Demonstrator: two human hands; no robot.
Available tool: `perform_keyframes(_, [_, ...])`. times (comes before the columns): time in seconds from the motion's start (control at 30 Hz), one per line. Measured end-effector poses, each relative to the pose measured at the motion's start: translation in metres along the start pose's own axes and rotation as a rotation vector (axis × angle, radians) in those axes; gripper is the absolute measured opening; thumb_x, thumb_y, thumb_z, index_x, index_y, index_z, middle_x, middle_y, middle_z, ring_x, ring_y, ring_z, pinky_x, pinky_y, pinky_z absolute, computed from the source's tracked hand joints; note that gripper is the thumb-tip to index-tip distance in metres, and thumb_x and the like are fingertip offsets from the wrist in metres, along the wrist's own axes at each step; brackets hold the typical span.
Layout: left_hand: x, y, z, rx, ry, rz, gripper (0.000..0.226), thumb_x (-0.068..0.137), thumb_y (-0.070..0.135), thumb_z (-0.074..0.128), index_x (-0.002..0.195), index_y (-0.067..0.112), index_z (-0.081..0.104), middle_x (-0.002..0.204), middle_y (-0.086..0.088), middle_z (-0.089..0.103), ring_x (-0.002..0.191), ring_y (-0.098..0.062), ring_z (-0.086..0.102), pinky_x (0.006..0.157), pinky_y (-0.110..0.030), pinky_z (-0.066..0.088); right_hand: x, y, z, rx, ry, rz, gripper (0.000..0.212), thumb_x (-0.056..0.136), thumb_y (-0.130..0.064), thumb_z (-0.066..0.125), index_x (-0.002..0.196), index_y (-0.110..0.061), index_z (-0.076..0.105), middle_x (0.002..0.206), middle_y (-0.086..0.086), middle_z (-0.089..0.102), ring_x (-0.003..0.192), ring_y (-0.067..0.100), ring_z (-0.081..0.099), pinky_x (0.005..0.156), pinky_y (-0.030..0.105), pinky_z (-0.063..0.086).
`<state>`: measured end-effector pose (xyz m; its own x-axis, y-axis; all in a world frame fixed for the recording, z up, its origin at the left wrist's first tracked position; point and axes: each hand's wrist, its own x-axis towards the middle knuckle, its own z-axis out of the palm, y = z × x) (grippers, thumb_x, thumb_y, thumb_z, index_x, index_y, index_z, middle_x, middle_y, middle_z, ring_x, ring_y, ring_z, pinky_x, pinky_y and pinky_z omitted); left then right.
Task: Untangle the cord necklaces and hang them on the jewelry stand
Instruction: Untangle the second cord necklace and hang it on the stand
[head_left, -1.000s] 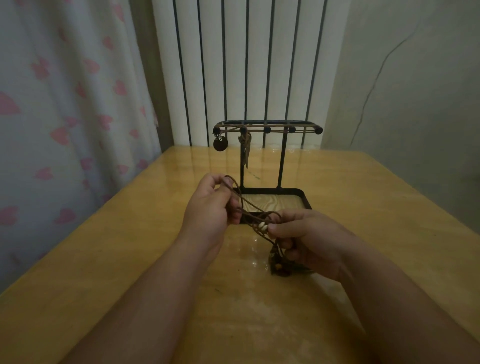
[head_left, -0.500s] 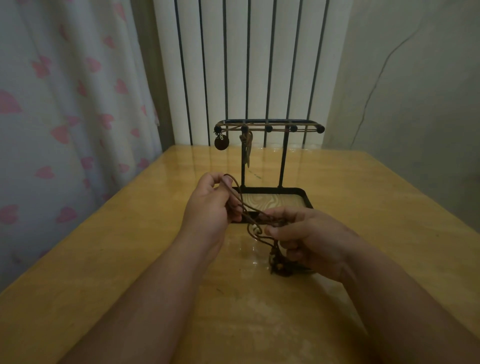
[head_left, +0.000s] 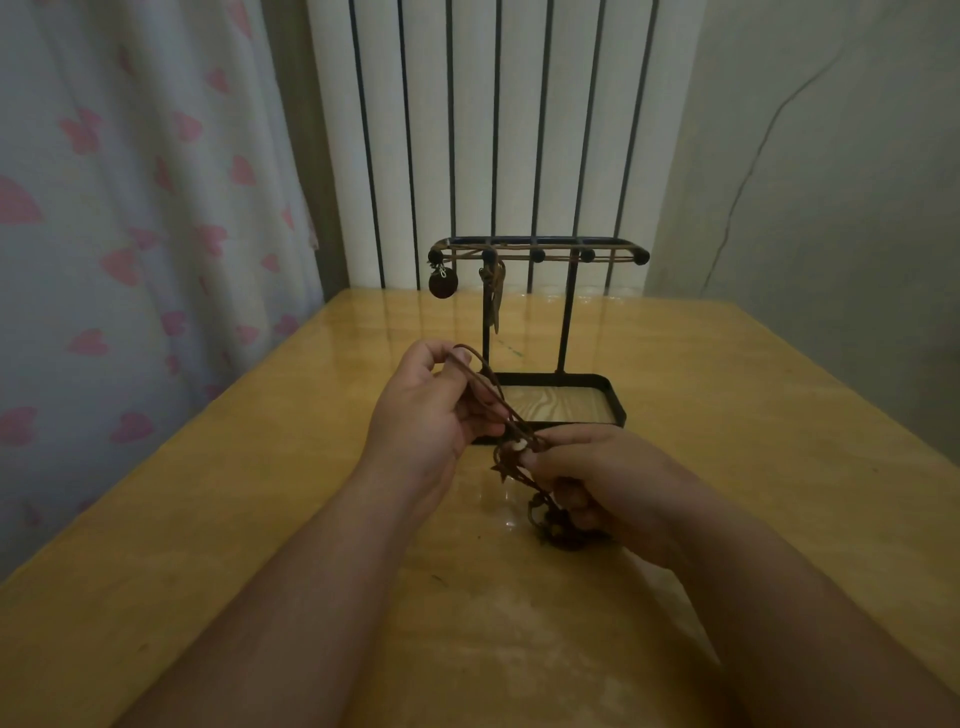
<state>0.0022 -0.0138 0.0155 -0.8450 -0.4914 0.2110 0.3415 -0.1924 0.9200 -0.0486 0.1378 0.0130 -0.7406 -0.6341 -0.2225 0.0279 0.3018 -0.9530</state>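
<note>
Hands: my left hand (head_left: 431, 410) is pinching a loop of brown cord between thumb and curled fingers, raised over the tabletop's (head_left: 727, 415) middle. My right hand (head_left: 597, 483) is pinching the same cord lower down, with its fingers curled round the strands.

Cord necklaces (head_left: 511, 460): one brown tangle is stretching between both hands, and its knotted lower clump is lying on the tabletop under my right hand.

Jewelry stand (head_left: 566, 312): black and upright, standing just beyond my hands toward the far edge, tray base nearest me.

Round pendant (head_left: 442, 285): hanging from the left end of the stand's top bar. A longer pendant (head_left: 497, 301) is hanging beside it.

Curtain (head_left: 130, 234): pink hearts, hanging past the left edge.

Radiator (head_left: 498, 130): white, standing behind the far edge.
</note>
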Motion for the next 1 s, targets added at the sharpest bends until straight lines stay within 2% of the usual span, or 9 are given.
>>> perform_keyframes(0.17, [0.0005, 0.0001, -0.0005, 0.005, 0.01, -0.002, 0.018, 0.104, 0.01, 0.04, 0.093, 0.016, 0.053, 0.062, -0.002, 0.062, 0.057, -0.015, 0.062, 0.056, -0.031, 0.051, -0.0027, 0.0019, -0.0015, 0.021, -0.061, 0.017, 0.013, 0.091, -0.013, 0.062, 0.095, -0.014, 0.074, 0.073, -0.002, 0.06, 0.059, 0.01, 0.041, 0.054, 0.023, 0.033])
perform_keyframes(0.27, [0.0006, 0.0, -0.0015, 0.006, 0.016, -0.004, 0.018, 0.103, 0.011, 0.04, 0.093, 0.017, 0.053, 0.063, -0.002, 0.061, 0.059, -0.017, 0.062, 0.056, -0.031, 0.05, -0.0025, 0.0016, -0.003, 0.046, -0.081, 0.024, 0.008, 0.087, -0.01, 0.067, 0.09, -0.015, 0.072, 0.074, 0.0, 0.059, 0.061, 0.012, 0.043, 0.056, 0.024, 0.032])
perform_keyframes(0.4, [0.0018, -0.0007, -0.0026, 0.018, 0.027, -0.007, 0.02, 0.103, 0.01, 0.039, 0.091, 0.017, 0.053, 0.063, -0.002, 0.061, 0.059, -0.018, 0.062, 0.054, -0.03, 0.05, -0.0011, 0.0014, -0.0042, 0.065, -0.081, 0.037, 0.012, 0.082, -0.004, 0.069, 0.087, -0.014, 0.068, 0.083, 0.008, 0.062, 0.08, 0.026, 0.049, 0.059, 0.026, 0.034])
perform_keyframes(0.57, [0.0034, -0.0012, -0.005, 0.078, 0.096, -0.028, 0.017, 0.103, 0.016, 0.043, 0.094, 0.019, 0.056, 0.062, 0.001, 0.062, 0.061, -0.018, 0.062, 0.055, -0.031, 0.048, -0.0004, 0.0021, -0.0049, 0.133, -0.084, 0.028, 0.016, 0.082, 0.001, 0.069, 0.092, -0.011, 0.063, 0.086, 0.011, 0.065, 0.056, 0.011, 0.037, 0.052, 0.025, 0.023])
perform_keyframes(0.67, [0.0037, -0.0015, -0.0058, 0.11, 0.122, -0.071, 0.011, 0.102, 0.017, 0.047, 0.098, 0.017, 0.057, 0.069, -0.003, 0.065, 0.061, -0.017, 0.063, 0.055, -0.031, 0.05, -0.0011, 0.0012, -0.0053, 0.165, -0.079, 0.025, 0.018, 0.081, 0.003, 0.068, 0.093, -0.01, 0.064, 0.084, 0.01, 0.062, 0.053, 0.01, 0.036, 0.051, 0.024, 0.023])
perform_keyframes(0.73, [0.0036, -0.002, -0.0059, 0.126, 0.126, -0.11, 0.01, 0.101, 0.012, 0.049, 0.098, 0.019, 0.056, 0.079, -0.008, 0.066, 0.064, -0.019, 0.065, 0.057, -0.032, 0.052, -0.0013, 0.0006, -0.005, 0.164, -0.072, 0.032, 0.022, 0.082, 0.002, 0.067, 0.101, -0.008, 0.068, 0.083, 0.008, 0.061, 0.054, 0.01, 0.037, 0.052, 0.024, 0.023])
perform_keyframes(0.83, [0.0046, -0.0033, -0.0069, 0.099, 0.125, -0.153, 0.022, 0.096, 0.002, 0.05, 0.106, 0.021, 0.053, 0.089, -0.014, 0.068, 0.069, -0.021, 0.069, 0.06, -0.032, 0.054, -0.002, -0.0004, -0.0047, 0.158, -0.035, 0.038, 0.019, 0.086, -0.002, 0.064, 0.103, -0.008, 0.072, 0.075, 0.003, 0.066, 0.054, 0.01, 0.037, 0.052, 0.024, 0.024])
perform_keyframes(0.93, [0.0048, -0.0027, -0.0077, 0.063, 0.098, -0.189, 0.045, 0.087, -0.011, 0.049, 0.116, 0.024, 0.05, 0.101, -0.016, 0.067, 0.082, -0.025, 0.073, 0.066, -0.032, 0.056, -0.0026, -0.0016, -0.0053, 0.151, 0.002, 0.037, 0.013, 0.089, -0.008, 0.064, 0.097, -0.009, 0.074, 0.069, -0.001, 0.066, 0.054, 0.009, 0.038, 0.051, 0.023, 0.026])
perform_keyframes(1.0, [0.004, -0.0016, -0.0062, 0.123, 0.082, -0.203, 0.06, 0.082, -0.014, 0.05, 0.124, 0.028, 0.045, 0.112, -0.013, 0.062, 0.091, -0.027, 0.071, 0.067, -0.032, 0.056, -0.0025, -0.0018, -0.0054, 0.132, 0.035, 0.036, 0.012, 0.089, -0.011, 0.065, 0.094, -0.012, 0.076, 0.068, -0.002, 0.065, 0.055, 0.01, 0.039, 0.051, 0.023, 0.028])
